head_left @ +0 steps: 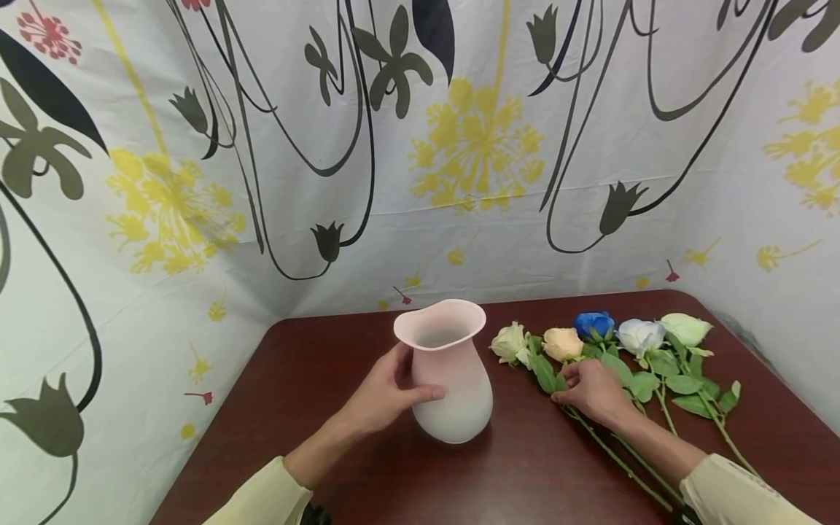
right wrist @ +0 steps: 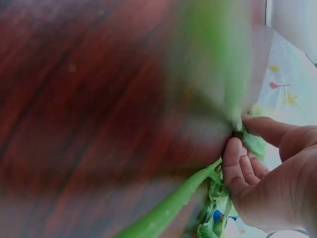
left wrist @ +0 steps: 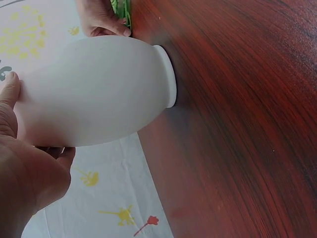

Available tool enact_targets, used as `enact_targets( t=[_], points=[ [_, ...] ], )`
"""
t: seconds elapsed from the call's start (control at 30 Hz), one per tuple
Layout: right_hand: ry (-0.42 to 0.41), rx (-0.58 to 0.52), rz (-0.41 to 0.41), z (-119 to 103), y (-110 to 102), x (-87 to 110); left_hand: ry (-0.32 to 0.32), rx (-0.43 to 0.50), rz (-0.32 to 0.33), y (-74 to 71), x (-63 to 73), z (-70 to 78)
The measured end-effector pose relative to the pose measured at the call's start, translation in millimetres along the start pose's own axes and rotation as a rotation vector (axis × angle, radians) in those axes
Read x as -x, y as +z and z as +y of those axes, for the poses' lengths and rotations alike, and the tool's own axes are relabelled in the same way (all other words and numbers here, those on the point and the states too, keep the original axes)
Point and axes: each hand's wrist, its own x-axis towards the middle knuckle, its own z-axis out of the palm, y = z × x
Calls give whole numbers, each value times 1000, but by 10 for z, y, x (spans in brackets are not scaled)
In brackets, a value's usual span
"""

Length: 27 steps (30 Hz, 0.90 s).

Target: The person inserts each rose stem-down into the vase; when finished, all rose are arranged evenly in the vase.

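A pale pink-and-white vase (head_left: pixel 454 397) with a wavy rim stands upright on the table. My left hand (head_left: pixel 383 392) grips its left side, thumb across the front and the other fingers partly hidden behind; the left wrist view shows this hand (left wrist: pixel 34 168) around the narrower part. To the right, my right hand (head_left: pixel 593 394) pinches the stem of the leftmost rose, a creamy white one (head_left: pixel 510 343), just below its leaves. Thumb and curled fingers of that hand (right wrist: pixel 277 168) meet near a leaf in the right wrist view, where the exact contact is partly hidden.
Beside that rose lie a peach rose (head_left: pixel 562 343), a blue rose (head_left: pixel 594 325), a bluish-white rose (head_left: pixel 640 337) and a pale green one (head_left: pixel 685 329), their stems pointing toward the near edge. A patterned cloth (head_left: pixel 472 240) hangs behind the dark red table (head_left: pixel 315 372).
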Motion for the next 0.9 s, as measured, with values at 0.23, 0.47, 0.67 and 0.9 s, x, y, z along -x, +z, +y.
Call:
enact_targets(
  t=[0.23, 0.47, 0.67, 0.9],
  points=[
    [-53, -68, 17, 16, 15, 60, 10, -6, -4, -1, -1, -5],
    [26, -178, -18, -14, -1, 123, 11, -14, -4, 6, -6, -17],
    [112, -283, -69, -84, -80, 158, 6, -9, -3, 11, -8, -8],
    [152, -361, -73, -144, -147, 198, 1, -13, -3, 4, -3, -4]
  ],
)
